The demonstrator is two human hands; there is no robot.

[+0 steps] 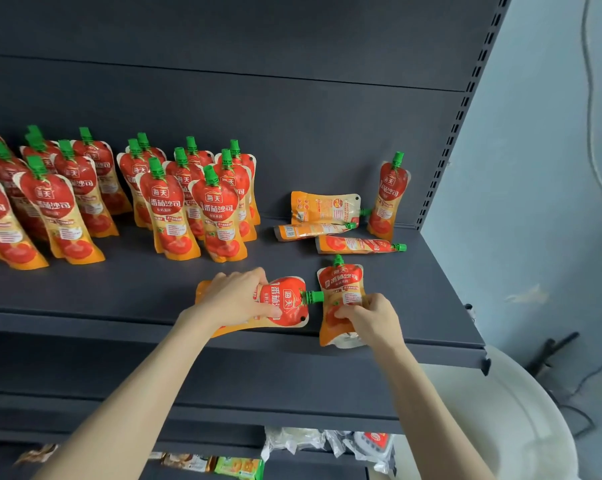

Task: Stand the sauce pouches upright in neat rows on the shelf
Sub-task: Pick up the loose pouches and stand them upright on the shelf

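Observation:
Red and orange sauce pouches with green caps stand in rows on the left and middle of the dark shelf. My left hand grips a pouch lying flat near the front edge, its cap pointing right. My right hand holds the lower part of a second pouch, which is upright at the shelf's front edge. Three more pouches lie flat toward the back right. One pouch leans upright against the back panel at the far right.
The shelf's right upright with slots borders a pale wall. A white round object sits below to the right. Packaged goods lie on a lower shelf. Bare shelf surface lies between the rows and the fallen pouches.

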